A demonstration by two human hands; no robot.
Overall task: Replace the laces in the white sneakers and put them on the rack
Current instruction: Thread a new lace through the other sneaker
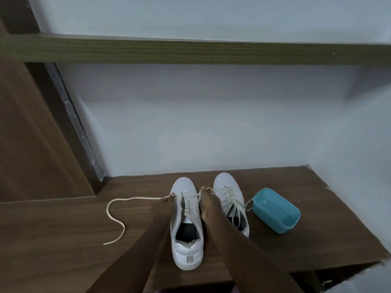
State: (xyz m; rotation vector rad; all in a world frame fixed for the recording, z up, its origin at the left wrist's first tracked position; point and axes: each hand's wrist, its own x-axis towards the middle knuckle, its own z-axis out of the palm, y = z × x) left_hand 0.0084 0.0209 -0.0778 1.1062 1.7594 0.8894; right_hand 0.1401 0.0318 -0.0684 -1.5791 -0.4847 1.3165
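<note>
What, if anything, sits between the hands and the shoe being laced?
Nothing visible: the left hand and right hand both pinch the lace at the nearer sneaker. The blue tub sits aside.

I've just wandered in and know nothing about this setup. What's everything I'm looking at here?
partly laced sneaker: one, white, on the wooden ledge, left of its mate
laced sneaker: one, white, beside it on the right
lace: one, cream, trailing left across the ledge from the partly laced sneaker
tub: one, turquoise, right of the sneakers
ledge: one, dark brown wood
upper shelf: one, olive-brown, above
wall: one, pale blue-grey, behind
left hand: one, pinching the lace
right hand: one, pinching lace between the sneakers
</note>
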